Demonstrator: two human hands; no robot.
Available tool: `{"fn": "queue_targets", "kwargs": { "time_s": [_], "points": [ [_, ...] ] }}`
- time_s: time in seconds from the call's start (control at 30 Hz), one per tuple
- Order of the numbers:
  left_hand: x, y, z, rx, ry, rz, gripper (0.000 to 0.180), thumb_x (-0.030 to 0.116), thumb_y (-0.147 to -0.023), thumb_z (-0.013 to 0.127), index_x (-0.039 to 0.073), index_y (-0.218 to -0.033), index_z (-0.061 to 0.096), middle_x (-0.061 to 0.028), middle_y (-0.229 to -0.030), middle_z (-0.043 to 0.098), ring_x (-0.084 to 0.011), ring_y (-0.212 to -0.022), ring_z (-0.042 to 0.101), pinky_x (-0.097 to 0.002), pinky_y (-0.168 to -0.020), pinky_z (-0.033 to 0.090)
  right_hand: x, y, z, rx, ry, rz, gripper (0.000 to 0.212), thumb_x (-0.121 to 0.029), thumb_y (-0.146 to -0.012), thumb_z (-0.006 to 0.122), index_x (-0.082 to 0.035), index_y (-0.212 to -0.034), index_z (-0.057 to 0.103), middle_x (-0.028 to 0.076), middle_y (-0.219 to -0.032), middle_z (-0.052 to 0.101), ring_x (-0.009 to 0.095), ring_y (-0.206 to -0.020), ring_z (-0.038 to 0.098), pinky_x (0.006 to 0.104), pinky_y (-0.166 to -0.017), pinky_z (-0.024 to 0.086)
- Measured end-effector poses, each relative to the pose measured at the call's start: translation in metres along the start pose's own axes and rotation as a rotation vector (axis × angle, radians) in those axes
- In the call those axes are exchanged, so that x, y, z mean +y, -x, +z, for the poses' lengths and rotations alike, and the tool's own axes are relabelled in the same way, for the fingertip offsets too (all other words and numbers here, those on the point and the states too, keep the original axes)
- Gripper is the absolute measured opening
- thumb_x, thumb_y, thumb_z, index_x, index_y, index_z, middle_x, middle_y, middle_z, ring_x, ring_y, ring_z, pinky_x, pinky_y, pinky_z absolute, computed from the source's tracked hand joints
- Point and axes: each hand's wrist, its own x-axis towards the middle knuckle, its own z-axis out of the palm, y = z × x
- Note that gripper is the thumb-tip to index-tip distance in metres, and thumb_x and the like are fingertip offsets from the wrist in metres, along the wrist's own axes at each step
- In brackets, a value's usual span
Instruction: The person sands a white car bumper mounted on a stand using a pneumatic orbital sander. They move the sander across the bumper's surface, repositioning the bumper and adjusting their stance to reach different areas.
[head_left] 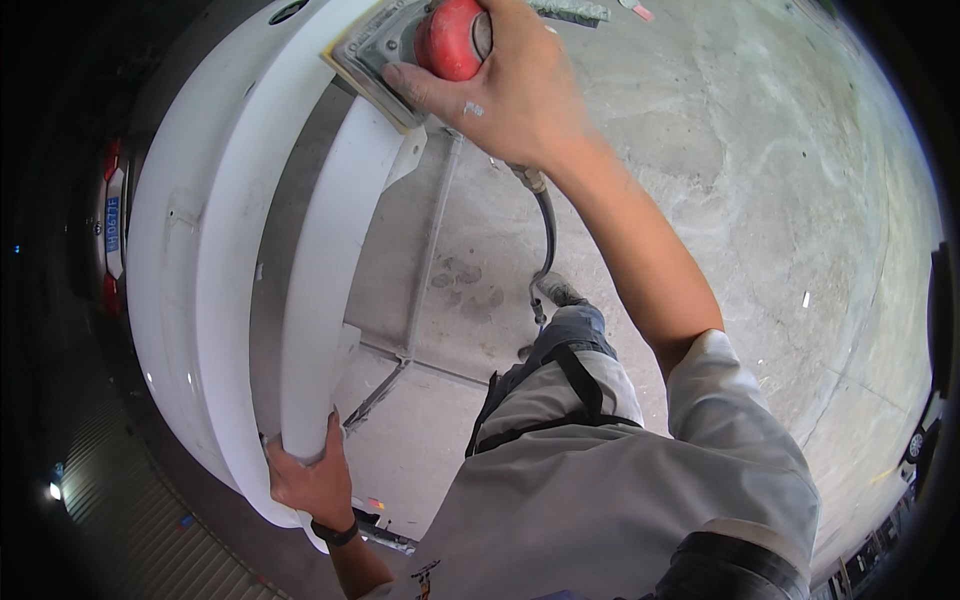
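Nearest to us is the wearer's grey shirt [600, 500]. From its right sleeve [740, 400] we follow the bare right arm, which reaches forward and inward across the floor toward the upper edge of the view. The left forearm [360, 572] enters low and is mostly hidden, with a dark band [334, 533] at the wrist.

Of the two hands, the left hand [312, 485] lies closer to the body. We see it grasping the near end of the inner bar [325, 240] of a white bumper-like panel [225, 240], with digits on either side of the bar. Farther off, the right hand [520, 95] is wrapped over the red knob [452, 40] of a sander [385, 65]; its thumb stretches along the tool's near side, and some of its fingers are out of our sight.

The sander's flat grey pad, edged in yellow, lies across the far end of the inner bar, beyond the left hand. The panel curves along the left of both hands, running from beside the left one up to the tool. A dark hose [547, 230] hangs below the right wrist.

Beneath, we note thin metal bars [430, 270] and the grey concrete floor [740, 180]; at far left stands a car [113, 245] with red lights.
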Motion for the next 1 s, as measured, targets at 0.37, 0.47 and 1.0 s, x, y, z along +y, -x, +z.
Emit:
{"fn": "queue_targets", "kwargs": {
  "time_s": [0.37,0.47,1.0],
  "points": [
    [-0.001,-0.003,0.002,0.017,-0.004,0.057,0.057,0.036,-0.067,0.103,0.006,-0.096,0.065,-0.0116,-0.079,0.070,-0.0375,-0.067,0.069,-0.0477,-0.061,0.056,-0.005,-0.003,0.005,-0.068,-0.070,-0.058,0.060,-0.033,-0.086,0.085,0.004,-0.126,0.060,0.032,-0.112,0.065,0.051,-0.105,0.067,0.0533,-0.091,0.055],
    [0.000,-0.003,0.003,0.025,-0.009,0.057,0.057,0.037,-0.067,0.103,0.006,-0.096,0.065,-0.0113,-0.080,0.070,-0.0370,-0.067,0.069,-0.0469,-0.061,0.057,-0.011,-0.008,0.000,-0.052,-0.005,-0.005,0.060,-0.035,-0.086,0.085,0.002,-0.127,0.061,0.030,-0.111,0.065,0.052,-0.102,0.068,0.0541,-0.086,0.057],
    [0.002,-0.003,0.006,0.006,-0.044,0.027,0.058,0.040,-0.067,0.102,0.006,-0.098,0.067,-0.0112,-0.081,0.072,-0.0358,-0.068,0.071,-0.0454,-0.063,0.058,-0.011,0.010,0.011,-0.028,0.045,-0.155,0.065,-0.032,-0.074,0.093,-0.005,-0.124,0.062,0.023,-0.110,0.065,0.043,-0.085,0.073,0.0490,-0.077,0.062]
  ]
}}
